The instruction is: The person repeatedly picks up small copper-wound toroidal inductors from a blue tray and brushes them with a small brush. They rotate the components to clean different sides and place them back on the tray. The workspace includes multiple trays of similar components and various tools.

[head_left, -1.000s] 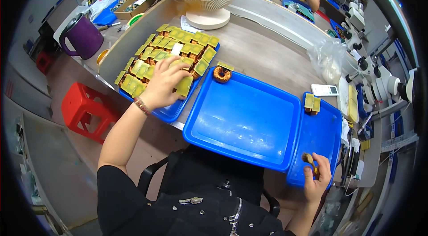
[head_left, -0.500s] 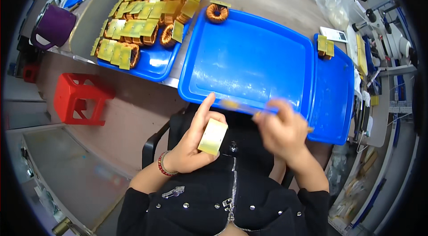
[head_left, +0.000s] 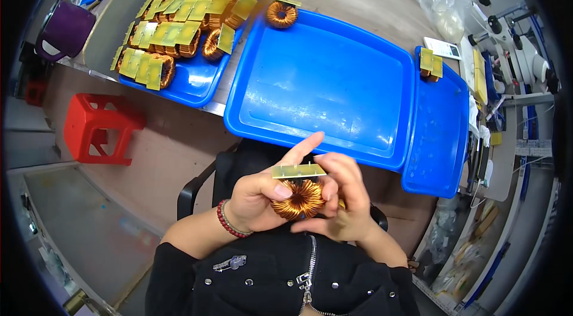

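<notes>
In front of my chest, a copper-wound toroidal coil [head_left: 296,201] faces up, with a flat yellow-green board [head_left: 298,171] along its far side. Short pins stick up from the board. My left hand [head_left: 253,196] is closed round the coil's left side, thumb on the winding and index finger stretched out beyond the board. My right hand [head_left: 349,202] is closed at the right side, its fingers touching the coil and the board's right end. Something small and yellow [head_left: 341,203] shows in the right palm; its kind is mostly hidden.
A large blue tray [head_left: 322,83] lies ahead, a single coil [head_left: 282,14] at its far left corner. To its left, another blue tray [head_left: 200,86] holds rows of boarded coils [head_left: 179,11]. A narrower blue tray [head_left: 436,137] with small boarded parts [head_left: 431,64] is right. A red stool [head_left: 101,125] stands left.
My right hand has come left and down from above the tray edge to the coil. The coil in my left hand has turned, so its winding now shows instead of the board's flat face.
</notes>
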Demonstrator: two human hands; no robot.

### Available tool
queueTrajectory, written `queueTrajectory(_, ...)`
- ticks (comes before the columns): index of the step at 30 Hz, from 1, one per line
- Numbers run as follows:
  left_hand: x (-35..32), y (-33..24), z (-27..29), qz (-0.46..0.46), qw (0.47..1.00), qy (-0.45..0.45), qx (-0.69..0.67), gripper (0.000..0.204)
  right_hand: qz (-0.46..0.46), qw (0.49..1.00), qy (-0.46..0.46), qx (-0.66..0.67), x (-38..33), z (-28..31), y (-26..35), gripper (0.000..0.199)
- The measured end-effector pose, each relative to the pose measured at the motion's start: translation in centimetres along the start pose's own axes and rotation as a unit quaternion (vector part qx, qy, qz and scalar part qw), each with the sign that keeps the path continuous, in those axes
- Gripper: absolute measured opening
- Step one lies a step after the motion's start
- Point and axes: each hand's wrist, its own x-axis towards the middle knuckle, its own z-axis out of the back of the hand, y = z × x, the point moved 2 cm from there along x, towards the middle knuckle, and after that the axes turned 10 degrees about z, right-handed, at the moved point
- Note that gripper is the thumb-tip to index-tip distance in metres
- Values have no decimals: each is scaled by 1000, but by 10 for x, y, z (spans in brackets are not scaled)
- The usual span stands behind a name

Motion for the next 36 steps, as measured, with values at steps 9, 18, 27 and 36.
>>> queueTrajectory(9,-2,-6,-9,-78,964,-70,246,64,26,990,-64,125,-3,-3,-20,73)
queueTrajectory(18,-2,-1,-12,-215,877,-116,415,53,84,994,-64,-27,0,3,-20,77)
queueTrajectory(27,4,-7,-8,-163,818,-163,527,93,212,955,-111,-173,0,-1,-20,37)
queueTrajectory(36,-1,-6,2,-129,972,-14,195,87,-3,991,-121,48,-7,0,-30,82)
